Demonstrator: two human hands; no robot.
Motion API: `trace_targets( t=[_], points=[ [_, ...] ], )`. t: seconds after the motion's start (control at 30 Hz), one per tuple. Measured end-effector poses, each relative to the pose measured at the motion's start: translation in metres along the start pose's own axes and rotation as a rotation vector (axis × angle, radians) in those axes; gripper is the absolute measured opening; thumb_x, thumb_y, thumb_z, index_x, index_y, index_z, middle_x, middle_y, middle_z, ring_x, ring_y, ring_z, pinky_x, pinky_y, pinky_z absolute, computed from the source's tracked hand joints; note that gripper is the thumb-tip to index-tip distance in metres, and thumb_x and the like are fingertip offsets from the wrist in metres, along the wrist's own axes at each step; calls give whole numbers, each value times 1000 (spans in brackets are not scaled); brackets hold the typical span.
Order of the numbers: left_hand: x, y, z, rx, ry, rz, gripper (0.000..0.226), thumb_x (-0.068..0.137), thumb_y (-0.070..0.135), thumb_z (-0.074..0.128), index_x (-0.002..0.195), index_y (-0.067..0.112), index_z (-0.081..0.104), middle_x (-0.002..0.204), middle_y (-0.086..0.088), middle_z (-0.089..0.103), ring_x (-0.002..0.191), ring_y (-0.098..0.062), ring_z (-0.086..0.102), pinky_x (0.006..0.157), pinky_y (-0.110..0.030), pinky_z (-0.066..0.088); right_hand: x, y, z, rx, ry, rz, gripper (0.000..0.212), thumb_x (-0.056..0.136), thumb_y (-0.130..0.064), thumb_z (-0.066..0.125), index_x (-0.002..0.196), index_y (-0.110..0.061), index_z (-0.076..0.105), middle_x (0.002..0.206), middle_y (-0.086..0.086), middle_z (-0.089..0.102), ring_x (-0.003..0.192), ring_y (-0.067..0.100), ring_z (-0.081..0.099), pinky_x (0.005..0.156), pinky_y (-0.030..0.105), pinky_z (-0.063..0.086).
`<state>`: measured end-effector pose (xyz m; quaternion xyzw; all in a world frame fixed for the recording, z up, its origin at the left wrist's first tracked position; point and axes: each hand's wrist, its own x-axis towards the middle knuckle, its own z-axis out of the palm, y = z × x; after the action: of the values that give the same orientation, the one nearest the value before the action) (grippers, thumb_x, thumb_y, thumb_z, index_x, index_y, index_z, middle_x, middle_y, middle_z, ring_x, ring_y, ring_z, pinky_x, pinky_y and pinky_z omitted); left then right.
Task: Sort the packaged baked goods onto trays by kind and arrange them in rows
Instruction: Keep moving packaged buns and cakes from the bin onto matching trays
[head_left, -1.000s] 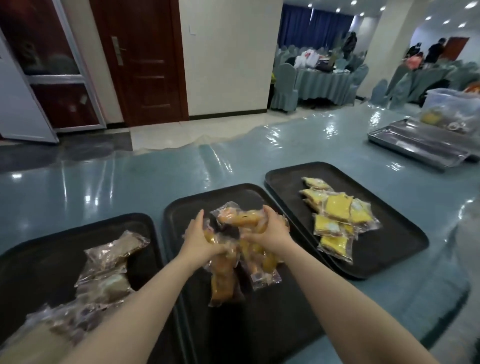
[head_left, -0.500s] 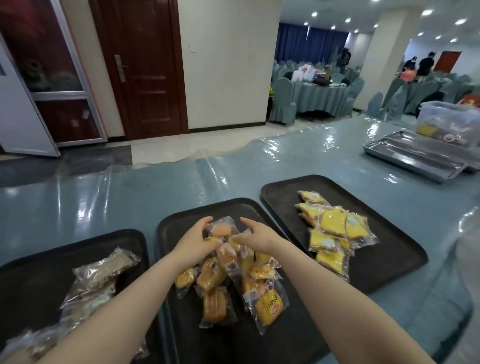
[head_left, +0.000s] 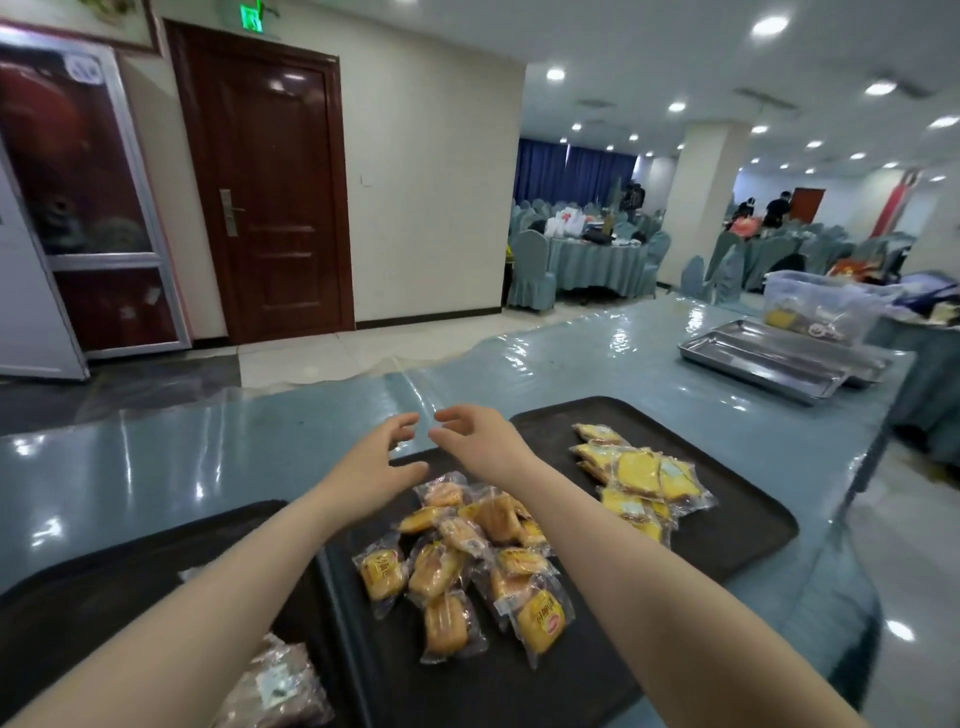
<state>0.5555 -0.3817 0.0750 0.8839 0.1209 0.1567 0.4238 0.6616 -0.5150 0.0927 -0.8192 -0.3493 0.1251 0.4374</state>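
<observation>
Three dark trays lie side by side on the blue table. The middle tray (head_left: 519, 691) holds a loose heap of orange-brown cake packets (head_left: 462, 556). On the right tray (head_left: 737, 525) lies a cluster of yellow cake packets (head_left: 641, 475). The left tray (head_left: 104, 592) carries brownish packets (head_left: 280, 686), partly hidden under my left forearm. My left hand (head_left: 376, 457) and my right hand (head_left: 478, 439) hover above the far edge of the middle tray, fingers loosely curled, holding nothing, fingertips close together.
Steel trays (head_left: 769, 358) and a clear plastic bin (head_left: 821, 301) stand at the table's far right. The glossy blue table (head_left: 208, 447) stretches beyond the trays. Behind are a dark wooden door, covered chairs and people at distant tables.
Both hands let go of the orange-brown packets, which now lie spread on the middle tray, and rose forward off the heap. The camera tilted upward.
</observation>
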Motion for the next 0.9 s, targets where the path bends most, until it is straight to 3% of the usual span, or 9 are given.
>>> trace_targets(
  t=[0.17, 0.3, 0.43, 0.53, 0.63, 0.8, 0.9],
  points=[
    [-48, 8, -63, -65, 33, 101, 62, 85, 15, 68, 138, 24, 38, 137, -2, 49, 119, -10, 45, 92, -21, 35, -39, -75, 20, 123, 93, -52, 38, 91, -34, 59, 126, -20, 58, 122, 1, 63, 106, 10, 57, 84, 21, 42],
    [-98, 5, -121, -97, 52, 162, 62, 83, 11, 70, 136, 24, 40, 132, -2, 52, 114, -13, 50, 97, -29, 40, -76, -137, 54, 194, 183, -82, 31, 91, -30, 60, 121, -20, 61, 115, 1, 66, 94, 5, 58, 72, 14, 43],
    [-152, -10, -180, -73, 61, 190, 63, 83, 18, 70, 137, 29, 39, 128, 7, 52, 113, -9, 51, 94, -26, 40, -106, -190, 99, 220, 210, -100, 30, 90, -32, 61, 119, -23, 62, 114, -2, 66, 99, 8, 60, 85, 25, 50],
    [-188, -25, -222, -77, 94, 170, 62, 84, 17, 69, 137, 29, 39, 132, 5, 52, 117, -12, 51, 97, -29, 42, -115, -222, 141, 266, 163, -105, 28, 90, -31, 62, 117, -25, 63, 112, -3, 67, 99, 8, 61, 90, 30, 50],
    [-215, -42, -261, -58, 131, 140, 63, 84, 16, 69, 138, 28, 39, 132, 5, 51, 118, -11, 51, 95, -25, 40, -111, -252, 183, 245, 93, -144, 28, 89, -30, 62, 117, -25, 63, 110, -4, 67, 98, 6, 62, 88, 28, 50],
    [-246, -83, -322, -45, 231, 63, 64, 83, 12, 70, 138, 25, 40, 133, 1, 53, 120, -15, 52, 101, -35, 42, -93, -298, 250, 258, -22, -216, 22, 89, -29, 63, 111, -27, 64, 101, -10, 65, 92, 1, 60, 81, 21, 49],
    [-271, -111, -351, -40, 290, 13, 62, 83, 13, 69, 136, 28, 41, 131, 3, 53, 118, -13, 51, 99, -34, 43, -92, -318, 292, 249, -114, -258, 23, 91, -26, 62, 114, -24, 63, 108, -5, 66, 95, 4, 60, 83, 21, 48]
  ],
)
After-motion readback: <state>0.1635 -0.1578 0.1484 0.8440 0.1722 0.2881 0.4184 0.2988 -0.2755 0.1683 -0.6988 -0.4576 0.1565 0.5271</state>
